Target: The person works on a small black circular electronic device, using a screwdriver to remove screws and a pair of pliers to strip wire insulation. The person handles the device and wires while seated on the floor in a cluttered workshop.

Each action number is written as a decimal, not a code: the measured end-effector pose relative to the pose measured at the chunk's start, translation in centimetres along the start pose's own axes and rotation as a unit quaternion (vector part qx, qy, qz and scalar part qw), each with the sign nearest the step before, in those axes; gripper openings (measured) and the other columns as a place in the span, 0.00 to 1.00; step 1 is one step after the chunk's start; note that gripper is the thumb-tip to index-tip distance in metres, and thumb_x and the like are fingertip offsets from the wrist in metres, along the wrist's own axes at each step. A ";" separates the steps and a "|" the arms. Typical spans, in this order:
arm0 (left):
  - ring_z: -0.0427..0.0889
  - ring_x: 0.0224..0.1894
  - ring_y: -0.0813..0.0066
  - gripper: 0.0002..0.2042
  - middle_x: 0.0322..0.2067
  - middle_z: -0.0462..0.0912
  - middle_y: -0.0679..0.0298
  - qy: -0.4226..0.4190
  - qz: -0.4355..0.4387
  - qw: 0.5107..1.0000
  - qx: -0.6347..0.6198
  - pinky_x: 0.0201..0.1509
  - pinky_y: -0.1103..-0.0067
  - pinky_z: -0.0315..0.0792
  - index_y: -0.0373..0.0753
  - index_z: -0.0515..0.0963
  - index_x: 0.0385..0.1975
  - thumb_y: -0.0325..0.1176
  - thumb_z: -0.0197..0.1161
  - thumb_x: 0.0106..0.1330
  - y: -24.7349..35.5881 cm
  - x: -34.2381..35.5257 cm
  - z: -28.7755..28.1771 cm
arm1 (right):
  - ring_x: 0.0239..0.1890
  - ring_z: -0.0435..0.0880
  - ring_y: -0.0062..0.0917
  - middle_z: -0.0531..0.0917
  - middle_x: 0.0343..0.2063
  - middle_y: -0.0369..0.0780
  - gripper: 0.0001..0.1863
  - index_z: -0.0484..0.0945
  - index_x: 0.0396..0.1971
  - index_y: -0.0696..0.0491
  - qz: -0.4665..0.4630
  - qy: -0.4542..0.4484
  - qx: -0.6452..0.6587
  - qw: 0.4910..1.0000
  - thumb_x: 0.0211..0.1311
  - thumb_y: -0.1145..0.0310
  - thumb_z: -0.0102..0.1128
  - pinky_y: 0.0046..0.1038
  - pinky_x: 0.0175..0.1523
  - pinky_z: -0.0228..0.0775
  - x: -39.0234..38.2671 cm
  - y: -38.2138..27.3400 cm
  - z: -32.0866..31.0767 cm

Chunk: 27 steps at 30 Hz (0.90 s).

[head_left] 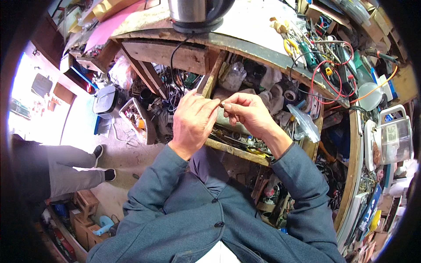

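Observation:
My left hand [193,120] and my right hand [251,111] meet fingertip to fingertip above an open wooden drawer [239,152]. Between the fingertips shows a tiny dark piece [222,105], too small to name. The right thumb and forefinger pinch at it. On the left, the fingers are bent and pressed together, their tips partly hidden behind the back of the hand. Beneath the hands, the drawer is crowded with small tools and parts. On the bench beyond them stands a steel and black electric kettle [193,13], its black cord [173,59] hanging over the edge.
Pliers with yellow handles [289,47], red test leads [313,83] and other tools crowd the bench at the right. A clear plastic container [394,138] stands far right. On the left are a grey bin [105,100] and another person's legs [72,173]. A wooden stool [87,204] stands lower left.

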<state>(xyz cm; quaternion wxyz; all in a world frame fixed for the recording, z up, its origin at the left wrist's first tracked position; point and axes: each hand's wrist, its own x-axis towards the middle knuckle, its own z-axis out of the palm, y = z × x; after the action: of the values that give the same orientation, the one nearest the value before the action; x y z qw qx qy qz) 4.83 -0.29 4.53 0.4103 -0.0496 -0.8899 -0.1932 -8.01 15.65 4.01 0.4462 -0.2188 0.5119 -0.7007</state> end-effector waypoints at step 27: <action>0.79 0.37 0.55 0.05 0.32 0.79 0.56 -0.099 -0.082 0.979 -0.160 0.41 0.66 0.75 0.37 0.77 0.35 0.29 0.62 0.63 -0.2 -1.7 0.7 | 0.22 0.71 0.12 0.76 0.21 0.30 0.09 0.78 0.31 0.54 -0.009 0.070 -0.124 0.990 0.68 0.66 0.64 0.18 0.26 0.62 -1.1 3.0 -0.2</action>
<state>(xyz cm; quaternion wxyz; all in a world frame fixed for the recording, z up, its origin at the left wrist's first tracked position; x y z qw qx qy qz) 5.39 -0.04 2.79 0.2902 -0.0608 -0.8845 -0.3603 -6.39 16.46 1.37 0.3723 -0.2273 0.6231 -0.6492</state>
